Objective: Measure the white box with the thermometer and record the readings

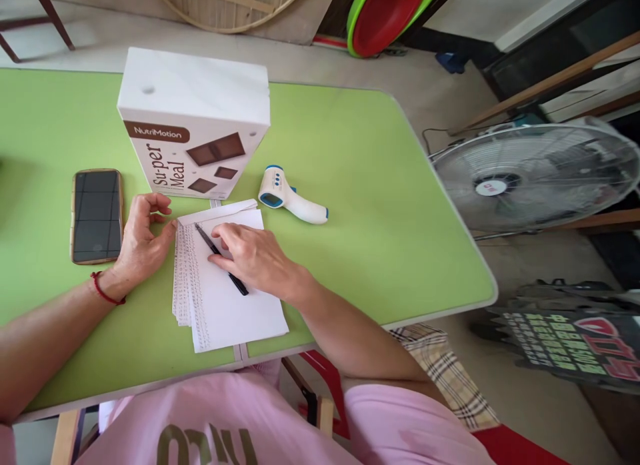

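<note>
My left hand (pixel 145 235) rests on the green table with its fingers loosely bent and its thumb apart, the thumb tip at the upper left corner of a stack of paper (pixel 245 312). Rows of small handwriting run down the left side of the sheets. A black pen (pixel 239 283) lies slantwise on the top sheet. Over it is my right hand (pixel 255 255), thumb across the pen and forefinger on its other side, with a gap between them. Just beyond the paper stands a white NutriMotion box (pixel 195 92).
A phone (pixel 97 215) lies left of my left hand. A white and blue infrared thermometer (pixel 293 197) lies right of the box. Past the table's right edge stand a fan (pixel 530 178) and a dark printed bag (pixel 575 345).
</note>
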Action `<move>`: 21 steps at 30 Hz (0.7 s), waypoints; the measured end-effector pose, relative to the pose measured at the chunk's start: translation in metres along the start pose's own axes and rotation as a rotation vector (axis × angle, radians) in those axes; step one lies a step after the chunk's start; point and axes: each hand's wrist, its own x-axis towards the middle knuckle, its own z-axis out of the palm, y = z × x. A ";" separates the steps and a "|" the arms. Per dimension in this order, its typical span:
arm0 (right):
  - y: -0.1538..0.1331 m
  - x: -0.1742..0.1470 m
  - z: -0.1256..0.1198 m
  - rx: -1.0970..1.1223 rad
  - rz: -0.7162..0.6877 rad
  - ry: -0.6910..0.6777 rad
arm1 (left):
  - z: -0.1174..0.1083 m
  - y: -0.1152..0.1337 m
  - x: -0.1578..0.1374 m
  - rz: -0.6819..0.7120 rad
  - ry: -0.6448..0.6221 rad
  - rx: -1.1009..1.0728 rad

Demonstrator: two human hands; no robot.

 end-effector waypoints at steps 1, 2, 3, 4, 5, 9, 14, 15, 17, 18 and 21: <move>0.000 0.000 0.002 0.004 0.004 -0.024 | -0.001 0.003 0.000 0.036 -0.030 0.050; 0.001 0.000 0.003 0.013 0.000 -0.028 | -0.001 0.006 -0.001 0.070 -0.053 0.092; 0.002 0.001 0.003 0.031 -0.011 -0.012 | -0.002 0.008 -0.001 0.096 -0.069 0.124; 0.005 0.002 0.002 0.064 -0.031 0.022 | -0.002 0.009 -0.002 0.111 -0.077 0.141; 0.007 0.002 0.000 0.118 -0.058 0.070 | -0.002 0.009 -0.002 0.116 -0.079 0.147; 0.016 0.006 -0.011 0.439 -0.176 0.247 | -0.002 0.007 -0.002 0.104 -0.075 0.130; 0.017 0.006 -0.007 0.646 -0.150 0.270 | -0.004 0.008 -0.002 0.103 -0.124 0.172; 0.015 0.006 -0.002 0.681 -0.127 0.285 | -0.004 0.010 -0.002 0.116 -0.145 0.191; 0.012 0.006 0.009 0.765 -0.078 0.327 | -0.005 0.013 -0.002 0.148 -0.196 0.241; 0.010 0.006 0.014 0.807 -0.046 0.340 | -0.006 0.015 -0.002 0.157 -0.225 0.274; 0.005 0.009 0.028 0.888 0.051 0.352 | -0.004 0.017 -0.003 0.136 -0.311 0.395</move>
